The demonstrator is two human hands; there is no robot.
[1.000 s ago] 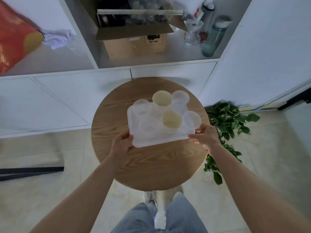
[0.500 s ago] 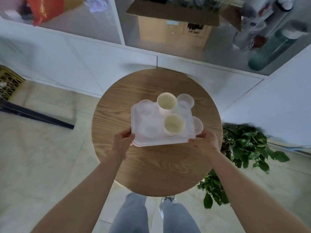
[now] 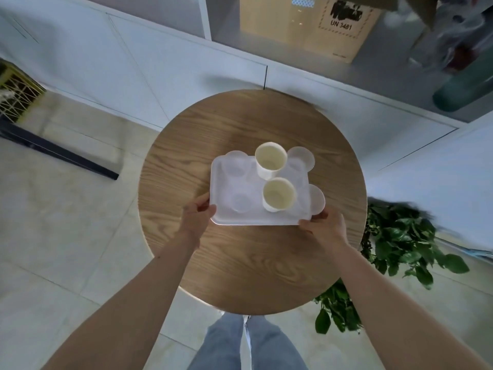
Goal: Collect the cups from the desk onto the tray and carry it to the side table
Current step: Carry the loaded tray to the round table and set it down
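A white rectangular tray is over the middle of the round wooden side table. On it stand two cream paper cups and several clear plastic cups. My left hand grips the tray's near left corner. My right hand grips its near right corner. I cannot tell whether the tray rests on the tabletop or hovers just above it.
White cabinets run behind the table, with a cardboard box and bottles on the open shelf. A leafy plant stands on the floor to the right. A dark bar lies on the floor at left.
My view has tilted and shifted right, so the table fills more of the frame. Both hands keep hold of the tray, which sits a little further over the tabletop.
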